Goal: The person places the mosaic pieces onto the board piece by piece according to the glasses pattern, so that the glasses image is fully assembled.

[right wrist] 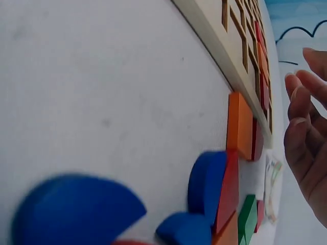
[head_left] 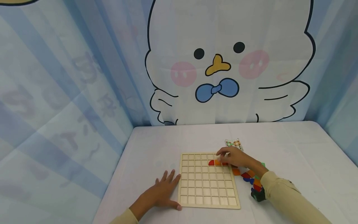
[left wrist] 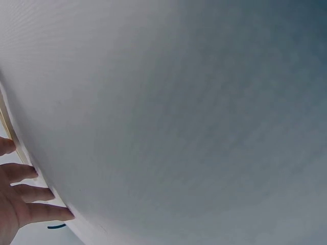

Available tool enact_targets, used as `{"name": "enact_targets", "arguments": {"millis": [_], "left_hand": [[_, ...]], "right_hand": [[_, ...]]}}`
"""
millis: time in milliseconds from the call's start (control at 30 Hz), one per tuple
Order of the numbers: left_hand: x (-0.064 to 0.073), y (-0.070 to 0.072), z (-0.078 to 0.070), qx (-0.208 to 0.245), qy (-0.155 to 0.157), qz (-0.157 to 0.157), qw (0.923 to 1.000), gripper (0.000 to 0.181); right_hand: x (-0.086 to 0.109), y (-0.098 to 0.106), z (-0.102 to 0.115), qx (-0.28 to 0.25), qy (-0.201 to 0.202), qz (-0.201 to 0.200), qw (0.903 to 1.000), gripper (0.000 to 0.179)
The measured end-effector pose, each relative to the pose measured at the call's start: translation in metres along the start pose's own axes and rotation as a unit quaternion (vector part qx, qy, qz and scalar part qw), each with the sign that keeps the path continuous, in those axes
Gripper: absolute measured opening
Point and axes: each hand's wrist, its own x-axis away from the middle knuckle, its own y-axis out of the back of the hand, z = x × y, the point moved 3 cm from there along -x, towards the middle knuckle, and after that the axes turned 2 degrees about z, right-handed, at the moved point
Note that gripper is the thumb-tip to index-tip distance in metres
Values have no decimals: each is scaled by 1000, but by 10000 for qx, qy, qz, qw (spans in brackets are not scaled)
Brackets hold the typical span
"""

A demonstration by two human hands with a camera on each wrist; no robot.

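Note:
A pale wooden grid board (head_left: pixel 208 186) lies flat on the table. In one of its upper rows sit a red rounded piece (head_left: pixel 211 162), an orange piece (head_left: pixel 217 162) and a dark red piece (right wrist: pixel 264 92). My right hand (head_left: pixel 234 156) hovers over the board's upper right corner, its fingers loosely bent with nothing between them in the right wrist view. At the board's left edge, my left hand (head_left: pixel 165 190) rests with fingers spread, the thumb by the lower corner and the index fingertip by the side.
Loose blocks lie right of the board: an orange block (right wrist: pixel 240 125), blue rounded blocks (right wrist: pixel 76 212), a green block (right wrist: pixel 248 217) and several others, partly under my right forearm. A patterned packet (head_left: pixel 234 143) lies behind my right hand. A cartoon-printed curtain (head_left: pixel 215 112) hangs behind the table.

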Motion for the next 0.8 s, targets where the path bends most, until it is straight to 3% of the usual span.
{"name": "enact_targets", "arguments": {"millis": [300, 567, 800], "left_hand": [[0, -1, 0, 5, -25, -8, 10000, 120], [1, -1, -1, 17, -42, -27, 10000, 120], [2, 1, -2, -9, -80, -63, 9999, 120]], "right_hand": [[28, 15, -17, 253, -564, -360, 9974, 23], [52, 18, -24, 638, -825, -72, 9945, 24], [63, 16, -25, 655, -651, 68, 9957, 21]]}}
